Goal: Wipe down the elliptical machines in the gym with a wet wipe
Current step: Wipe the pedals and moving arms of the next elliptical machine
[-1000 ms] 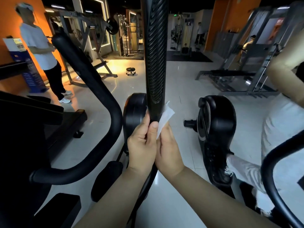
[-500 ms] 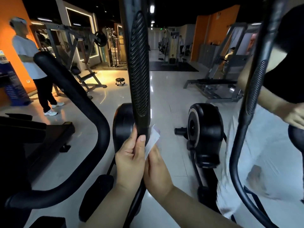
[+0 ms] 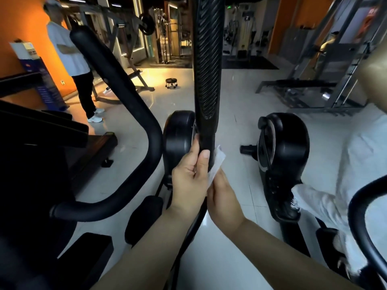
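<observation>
A black ribbed handlebar (image 3: 207, 65) of the elliptical machine rises straight up the middle of the head view. My left hand (image 3: 189, 181) grips its lower end, thumb up along the front. My right hand (image 3: 223, 197) presses a white wet wipe (image 3: 216, 164) against the right side of the same bar, just below the ribbed grip. The wipe's upper corner sticks out above my fingers. The machine's black flywheel housing (image 3: 178, 135) sits behind my hands.
A curved black handlebar (image 3: 134, 114) sweeps down at the left. A second elliptical (image 3: 282, 155) stands at the right, with a person in white trousers (image 3: 356, 164) on it. Another person (image 3: 71, 59) stands at the far left by the orange wall. Weight racks line the back.
The view has swung back to the left and up, so the right-hand bar seen half a second ago is out of sight. My hands keep the same hold low on the bar with the wipe.
</observation>
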Demonstrator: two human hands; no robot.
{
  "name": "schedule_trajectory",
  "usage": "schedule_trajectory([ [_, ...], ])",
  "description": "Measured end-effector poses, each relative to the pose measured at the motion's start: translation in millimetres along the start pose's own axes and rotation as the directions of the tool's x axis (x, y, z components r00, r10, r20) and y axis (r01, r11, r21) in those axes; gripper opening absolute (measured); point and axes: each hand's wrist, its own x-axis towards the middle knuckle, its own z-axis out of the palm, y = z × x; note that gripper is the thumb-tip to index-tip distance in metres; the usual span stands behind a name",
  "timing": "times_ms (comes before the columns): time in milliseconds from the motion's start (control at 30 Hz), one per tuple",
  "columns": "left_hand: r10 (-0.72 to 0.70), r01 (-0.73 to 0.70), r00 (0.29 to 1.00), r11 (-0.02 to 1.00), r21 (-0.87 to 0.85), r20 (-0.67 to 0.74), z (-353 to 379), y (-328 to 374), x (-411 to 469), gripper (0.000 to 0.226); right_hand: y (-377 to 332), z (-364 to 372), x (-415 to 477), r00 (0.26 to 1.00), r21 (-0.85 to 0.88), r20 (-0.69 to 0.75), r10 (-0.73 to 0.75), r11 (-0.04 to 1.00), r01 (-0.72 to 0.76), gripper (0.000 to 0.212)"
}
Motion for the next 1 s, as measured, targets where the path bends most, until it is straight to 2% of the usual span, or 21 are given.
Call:
schedule_trajectory([
  [67,-0.024,0.024,1.0,1.0,0.006,0.008,0,-2,-1,0.043,-13,-4,16,0.999,0.145,-0.028,0.032,0.989,-0.028,0.044],
  [133,-0.038,0.038,0.999,0.999,0.017,0.001,-1,-4,-2,0.042,-19,-3,25,0.994,0.179,-0.108,0.004,0.984,0.015,0.041],
  [200,-0.047,0.047,0.999,0.999,0.023,-0.006,-1,-6,-4,0.042,-16,1,20,0.994,0.241,-0.056,0.098,0.967,-0.082,0.044],
  [300,-0.073,0.073,0.997,0.997,0.026,-0.004,-2,-9,-8,0.043,-2,10,-2,0.999,0.202,0.015,0.042,0.978,-0.044,0.046],
  [333,-0.079,0.079,0.997,0.996,0.032,-0.003,-3,-10,-10,0.043,0,9,-6,0.999,0.09,-0.037,-0.024,0.996,0.028,0.043],
  [367,-0.082,0.082,0.997,0.996,0.041,0.004,-3,-11,-11,0.043,2,7,-8,0.997,0.053,-0.047,-0.059,0.997,0.061,0.042],
  [400,-0.086,0.086,0.996,0.995,0.05,0.015,-3,-12,-12,0.044,3,7,-9,0.999,0.117,-0.015,-0.035,0.993,0.036,0.041],
  [433,-0.096,0.094,0.995,0.994,0.058,0.027,-4,-13,-13,0.044,0,8,-8,0.997,0.258,0.032,0.07,0.963,-0.076,0.041],
  [467,-0.106,0.103,0.994,0.992,0.07,0.038,-4,-14,-14,0.044,2,8,-5,0.995,0.27,0.033,0.092,0.958,-0.097,0.042],
  [533,-0.117,0.11,0.992,0.988,0.11,0.055,-6,-17,-17,0.045,-4,8,7,0.985,0.447,0.038,0.171,0.878,-0.169,0.039],
  [600,-0.141,0.129,0.988,0.98,0.151,0.07,-7,-19,-19,0.046,-8,11,10,0.975,0.536,0.039,0.219,0.819,-0.205,0.036],
  [667,-0.164,0.146,0.982,0.973,0.177,0.094,-9,-22,-22,0.046,-8,17,2,0.952,0.684,0.123,0.281,0.671,-0.287,0.035],
  [733,-0.179,0.153,0.977,0.967,0.203,0.118,-11,-26,-25,0.044,-7,20,-9,0.911,0.737,0.191,0.365,0.561,-0.379,0.041],
  [867,-0.204,0.171,0.969,0.961,0.216,0.139,-15,-32,-30,0.043,0,21,-10,0.888,0.753,0.221,0.403,0.509,-0.418,0.042],
  [1000,-0.23,0.196,0.963,0.956,0.218,0.139,-15,-36,-35,0.043,3,24,-7,0.914,0.729,0.175,0.366,0.575,-0.37,0.04],
])
